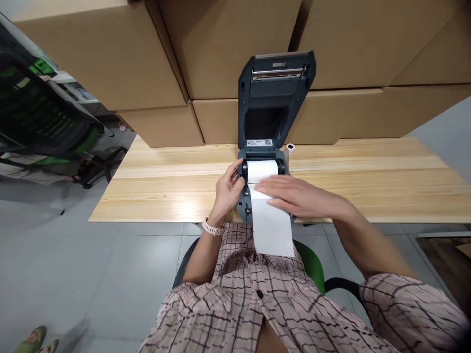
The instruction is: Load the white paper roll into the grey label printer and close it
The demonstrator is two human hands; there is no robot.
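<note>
A dark grey label printer stands at the table's front edge with its lid raised. Inside it lies a white label roll between black holders. A strip of white labels runs out over the front and hangs past the table edge. My left hand grips the printer's left side at the roll holder, thumb and fingers bent round it. My right hand lies flat over the strip with its fingers stretched out, slightly blurred.
Behind the printer stands a small white roll on the wooden table. Large cardboard boxes line the back. A black and green chair is at the left. Another person's feet show at the lower left.
</note>
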